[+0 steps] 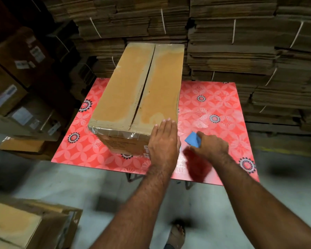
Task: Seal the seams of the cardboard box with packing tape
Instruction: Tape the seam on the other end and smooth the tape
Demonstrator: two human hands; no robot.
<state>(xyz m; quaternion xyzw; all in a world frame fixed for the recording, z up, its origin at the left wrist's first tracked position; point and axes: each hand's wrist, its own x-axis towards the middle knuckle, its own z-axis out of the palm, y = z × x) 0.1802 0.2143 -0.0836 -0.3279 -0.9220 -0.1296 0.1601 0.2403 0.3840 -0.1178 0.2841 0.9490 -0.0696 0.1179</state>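
Observation:
A long cardboard box (pixel 126 87) stands on a red patterned table (pixel 214 105), its two top flaps meeting along a bare centre seam (pixel 144 87). Clear tape wraps the box's near top edge (pixel 115 133). My left hand (pixel 162 141) lies flat with straight fingers against the box's near right corner. My right hand (pixel 211 145) grips a tape dispenser just right of the box; its blue part (pixel 192 140) shows above my fingers and its red, blurred part (pixel 196 166) hangs below.
Tall stacks of flattened cardboard (pixel 241 42) fill the back and right. Labelled cartons (pixel 16 78) are piled on the left, and another box (pixel 25 223) sits on the floor at lower left. A sandalled foot (pixel 177 234) stands below the table's near edge.

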